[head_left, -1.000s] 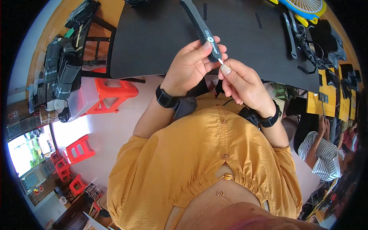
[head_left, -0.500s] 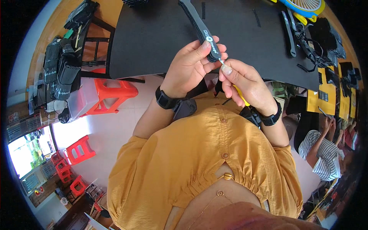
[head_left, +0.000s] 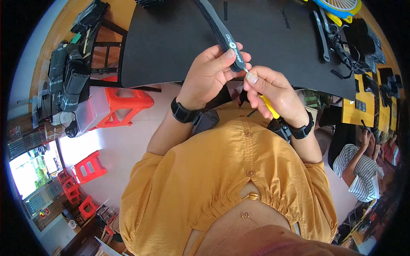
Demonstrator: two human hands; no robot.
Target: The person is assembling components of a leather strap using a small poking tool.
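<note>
1. A long, flat black strap-like part [head_left: 222, 32] with a rounded end is held above the near edge of the matte black table [head_left: 171, 42], its far length running up over the tabletop.
2. The left hand [head_left: 209, 77] is curled tight round that rounded end, thumb pressed on top.
3. The right hand [head_left: 273, 91] pinches a thin yellow-handled tool [head_left: 270, 106], its metal tip touching the strap's end.
4. A glossy red plastic stool [head_left: 128, 104] stands left of the table.
</note>
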